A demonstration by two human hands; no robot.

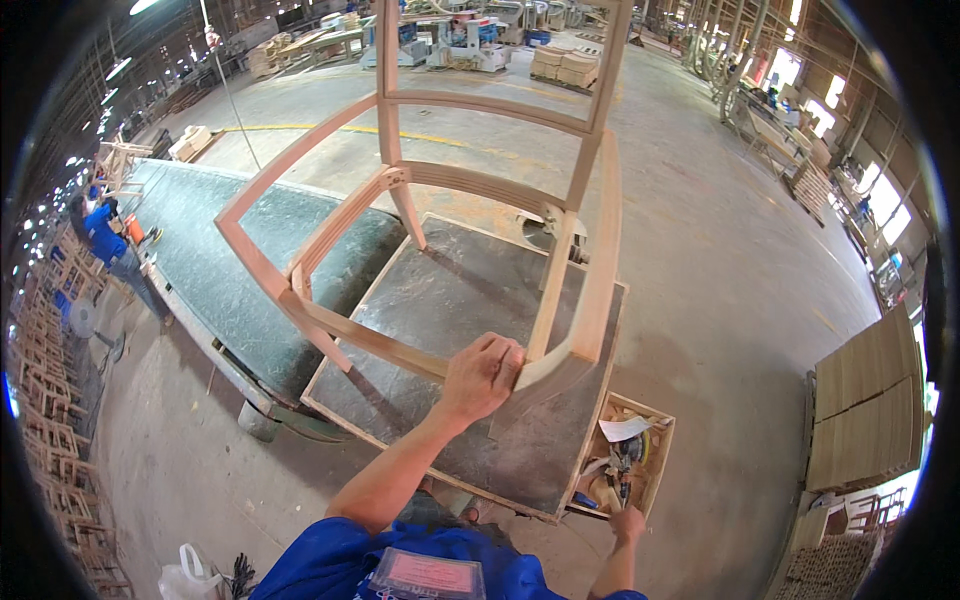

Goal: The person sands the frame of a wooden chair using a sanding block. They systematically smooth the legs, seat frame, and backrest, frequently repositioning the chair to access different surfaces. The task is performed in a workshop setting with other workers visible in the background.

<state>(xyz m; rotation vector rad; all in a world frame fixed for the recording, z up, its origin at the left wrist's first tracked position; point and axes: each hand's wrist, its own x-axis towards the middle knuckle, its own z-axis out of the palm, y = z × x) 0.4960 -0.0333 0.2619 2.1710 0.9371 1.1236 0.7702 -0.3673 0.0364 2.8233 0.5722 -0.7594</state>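
A bare wooden chair frame with armrests and a tall open back stands on a dark, wood-edged platform. My left hand is closed over the front rail, near the corner where the right armrest comes down. Low on the right, my right hand is closed at the near edge of a shallow wooden box. Inside lies a dark power tool with a yellow-green part, beside a white paper. My fingers meet the tool's near end, but what they grip is partly hidden.
A long green-topped table adjoins the platform on the left. A person in blue works at its far end. Many chair frames line the left side. Stacked boards stand on the right; machines are at the back.
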